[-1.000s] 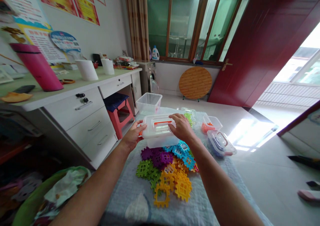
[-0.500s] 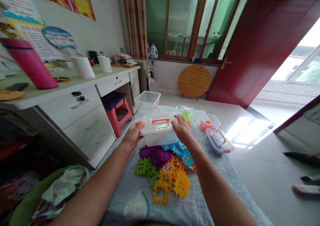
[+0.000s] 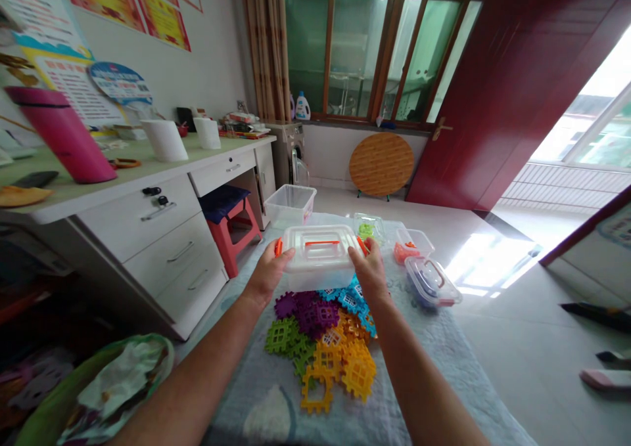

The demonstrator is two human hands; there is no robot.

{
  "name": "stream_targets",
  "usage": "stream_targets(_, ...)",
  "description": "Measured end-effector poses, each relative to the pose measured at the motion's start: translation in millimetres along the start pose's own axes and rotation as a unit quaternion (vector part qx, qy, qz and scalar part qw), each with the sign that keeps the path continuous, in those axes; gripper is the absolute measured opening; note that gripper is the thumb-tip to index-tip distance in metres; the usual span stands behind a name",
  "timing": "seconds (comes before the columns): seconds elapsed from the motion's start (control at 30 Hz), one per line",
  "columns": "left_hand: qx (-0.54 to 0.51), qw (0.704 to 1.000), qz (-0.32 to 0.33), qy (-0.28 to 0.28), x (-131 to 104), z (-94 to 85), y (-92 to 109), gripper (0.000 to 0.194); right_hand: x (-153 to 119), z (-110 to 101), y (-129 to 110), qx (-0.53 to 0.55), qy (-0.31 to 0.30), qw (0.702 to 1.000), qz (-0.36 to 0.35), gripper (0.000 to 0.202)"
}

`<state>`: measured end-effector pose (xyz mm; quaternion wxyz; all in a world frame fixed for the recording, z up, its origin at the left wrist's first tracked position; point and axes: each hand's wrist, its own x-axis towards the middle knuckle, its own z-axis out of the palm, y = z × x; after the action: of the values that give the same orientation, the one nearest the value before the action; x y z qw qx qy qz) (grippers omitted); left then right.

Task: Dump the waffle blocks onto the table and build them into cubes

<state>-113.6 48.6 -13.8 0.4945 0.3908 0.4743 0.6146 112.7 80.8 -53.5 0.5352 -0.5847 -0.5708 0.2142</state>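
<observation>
Between my two hands is a clear plastic storage box (image 3: 315,279) with a lid on top, an orange handle on the lid and an orange clip at each end. My left hand (image 3: 269,272) grips its left end, thumb on the lid's edge by the clip. At the right end my right hand (image 3: 369,268) holds on in the same way, thumb on the lid. Just below the box lie piled plastic building pieces with toothed edges: purple (image 3: 315,313), blue (image 3: 352,296), green (image 3: 280,335) and yellow-orange (image 3: 359,370). Some blue ones are partly hidden by my right hand.
Behind stands an open clear bin (image 3: 290,204). To the right are a container with green pieces (image 3: 365,229), one with orange-red pieces (image 3: 405,253) and a lidded box (image 3: 432,282). A cloth (image 3: 434,360) covers the table. A waste basket (image 3: 165,354) stands lower left.
My right hand has moved from lying spread on the lid to gripping the box's right end at the orange clip, which now shows. My left thumb now rests on the lid.
</observation>
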Motion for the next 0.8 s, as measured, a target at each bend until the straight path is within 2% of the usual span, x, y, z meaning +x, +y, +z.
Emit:
stream_targets(0.07, 0.036, 0.999, 0.033, 0.005, -3, 2.1, 0, 0.04, -1, -1, -7, 0.015, 0.018, 0.999, 0.033, 0.064)
stream_targets(0.2, 0.152, 0.983, 0.082, 0.056, 0, 1.2, 0, 0.035, -2, -2, -19, -0.037, -0.005, 0.999, -0.001, 0.055)
stream_targets(0.3, 0.232, 0.965, 0.105, 0.063, 3, 0.7, 2, 0.026, -3, -1, -23, -0.064, -0.021, 0.997, -0.03, 0.051)
stream_targets(0.4, 0.252, 0.96, 0.115, 0.05, 4, 2.8, 7, 0.019, -1, -1, -25, -0.09, -0.041, 0.994, -0.054, 0.049)
stream_targets(0.53, 0.232, 0.965, 0.105, 0.057, 5, 3.2, 10, 0.02, 3, -2, -24, -0.099, -0.069, 0.989, -0.083, 0.048)
stream_targets(0.63, 0.2, 0.976, 0.065, 0.05, 8, -2.0, 10, 0.025, 4, -5, -19, -0.065, -0.077, 0.992, -0.069, 0.049)
stream_targets(0.73, 0.135, 0.989, -0.041, 0.04, 12, -9.2, 9, 0.034, 2, -7, -12, -0.007, -0.054, 0.998, 0.01, 0.06)
stream_targets(0.8, 0.066, 0.991, -0.116, 0.023, 15, -13.2, 9, 0.031, -3, -9, -8, 0.041, -0.045, 0.997, 0.055, 0.065)
